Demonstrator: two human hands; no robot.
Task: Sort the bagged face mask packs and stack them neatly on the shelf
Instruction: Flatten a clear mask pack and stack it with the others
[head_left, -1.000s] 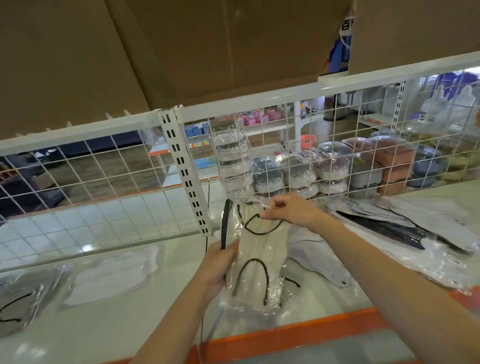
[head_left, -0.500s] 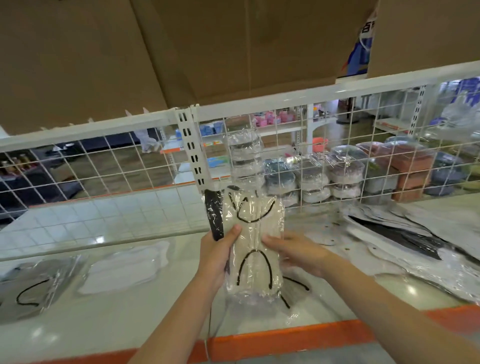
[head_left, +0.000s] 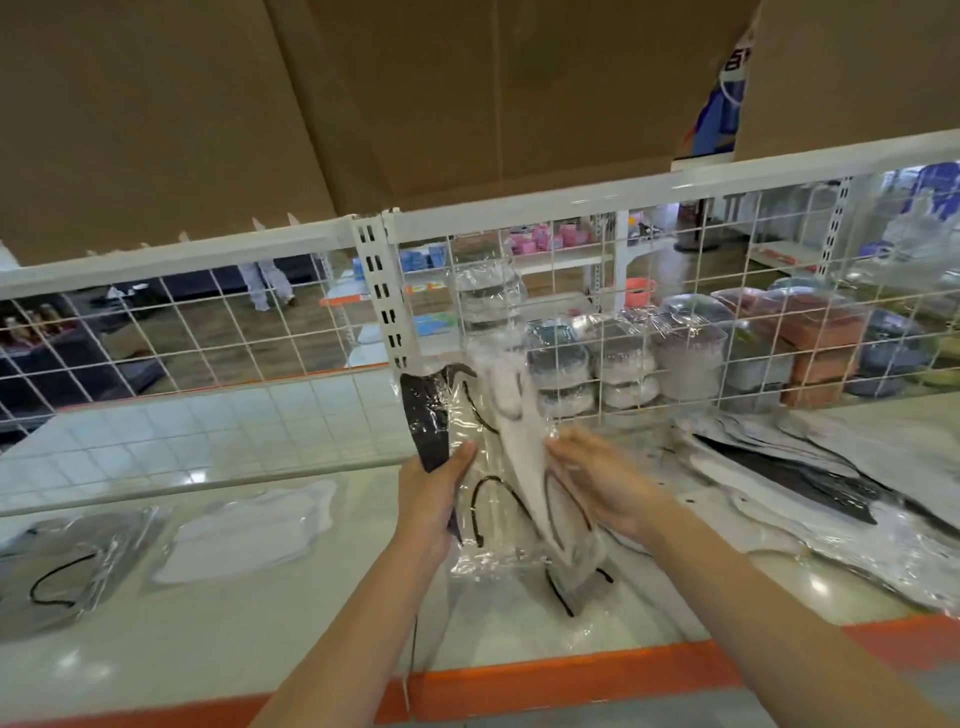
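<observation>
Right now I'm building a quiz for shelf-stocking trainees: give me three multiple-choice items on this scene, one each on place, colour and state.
1. Where does the white mask pack lie?
A. On the shelf, left of the hands
B. On the cardboard
C. On the floor

2. What colour is the shelf's front edge?
A. Blue
B. Orange
C. Green

3. How are the held mask packs positioned?
A. Flat on the shelf
B. Hung on the wire mesh
C. Upright between both hands

Answers: 1 A, it lies beside a dark-looped pack; 2 B, an orange strip; 3 C, left hand and right hand flank them.
</observation>
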